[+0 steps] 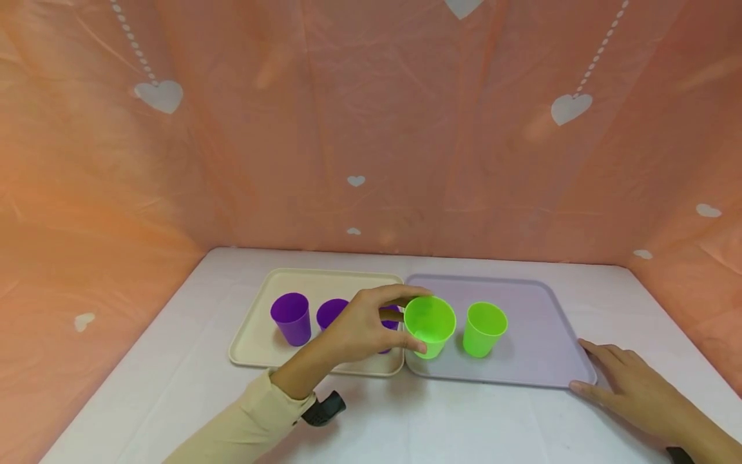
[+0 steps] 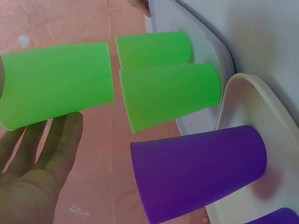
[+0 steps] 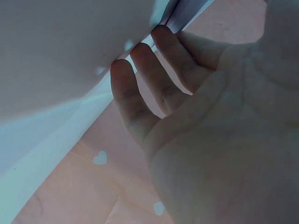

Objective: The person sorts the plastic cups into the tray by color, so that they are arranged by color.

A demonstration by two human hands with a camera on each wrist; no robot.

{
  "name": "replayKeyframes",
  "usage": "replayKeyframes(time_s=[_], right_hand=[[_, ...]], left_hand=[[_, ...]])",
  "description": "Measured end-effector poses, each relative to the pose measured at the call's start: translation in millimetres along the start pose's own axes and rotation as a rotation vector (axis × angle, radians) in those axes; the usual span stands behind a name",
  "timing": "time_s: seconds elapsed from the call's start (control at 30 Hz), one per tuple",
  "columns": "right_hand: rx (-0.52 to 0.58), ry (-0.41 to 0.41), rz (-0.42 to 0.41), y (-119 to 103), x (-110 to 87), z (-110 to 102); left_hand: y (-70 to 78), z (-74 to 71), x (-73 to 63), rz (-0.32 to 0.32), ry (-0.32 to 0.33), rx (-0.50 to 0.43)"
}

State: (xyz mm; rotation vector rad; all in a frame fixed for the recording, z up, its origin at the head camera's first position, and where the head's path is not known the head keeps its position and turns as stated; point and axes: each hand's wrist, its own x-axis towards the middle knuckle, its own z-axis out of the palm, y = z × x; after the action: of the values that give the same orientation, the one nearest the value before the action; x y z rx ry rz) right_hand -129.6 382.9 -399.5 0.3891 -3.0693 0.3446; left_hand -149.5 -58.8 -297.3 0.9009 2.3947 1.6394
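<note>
My left hand (image 1: 362,325) grips a bright green cup (image 1: 430,319) between thumb and fingers, raised above the inner edges of two trays. One green cup (image 1: 484,330) stands on the lavender tray (image 1: 539,341); a second green cup (image 2: 170,95) beside it shows in the left wrist view and is hidden behind the held one from the head. Purple cups stand on the cream tray (image 1: 342,280): one at left (image 1: 292,320), the others partly covered by my left hand. At the lavender tray's right front corner, my right hand (image 1: 634,390) touches the rim with its fingers loosely spread.
Both trays lie side by side on a white-covered table (image 1: 464,425). A peach curtain (image 1: 406,129) with white hearts encloses the back and sides. A dark band (image 1: 323,409) sits on my left wrist.
</note>
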Motion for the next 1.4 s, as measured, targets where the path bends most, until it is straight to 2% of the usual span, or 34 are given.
replayKeyframes(time_s=[0.27, 0.37, 0.57, 0.7, 0.8, 1.0, 1.17, 1.4], right_hand=[[0.002, -0.004, 0.006, -1, -0.3, -1], [-0.006, 0.000, 0.003, -1, 0.2, -1], [-0.002, -0.016, 0.007, -2, 1.1, -2], [-0.008, -0.023, 0.011, -2, 2.5, -3], [-0.009, -0.022, 0.014, -2, 1.9, -3], [0.007, -0.014, 0.012, -1, -1.2, -2], [0.013, -0.010, 0.011, -1, -2.1, 0], [-0.007, -0.005, 0.006, 0, -0.3, -1]], left_hand=[[1.0, 0.5, 5.1, 0.091, 0.007, 0.055], [2.2, 0.4, 6.7, 0.103, 0.005, 0.056], [4.9, 0.5, 12.2, 0.072, -0.006, 0.077], [7.6, 1.7, 21.3, 0.055, -0.009, 0.127], [9.5, 4.7, 29.8, 0.064, -0.019, 0.149], [14.4, 12.1, 43.2, 0.069, -0.052, 0.134], [18.5, 16.6, 51.5, 0.049, -0.039, 0.152], [21.3, 21.4, 61.1, 0.024, -0.033, 0.125]])
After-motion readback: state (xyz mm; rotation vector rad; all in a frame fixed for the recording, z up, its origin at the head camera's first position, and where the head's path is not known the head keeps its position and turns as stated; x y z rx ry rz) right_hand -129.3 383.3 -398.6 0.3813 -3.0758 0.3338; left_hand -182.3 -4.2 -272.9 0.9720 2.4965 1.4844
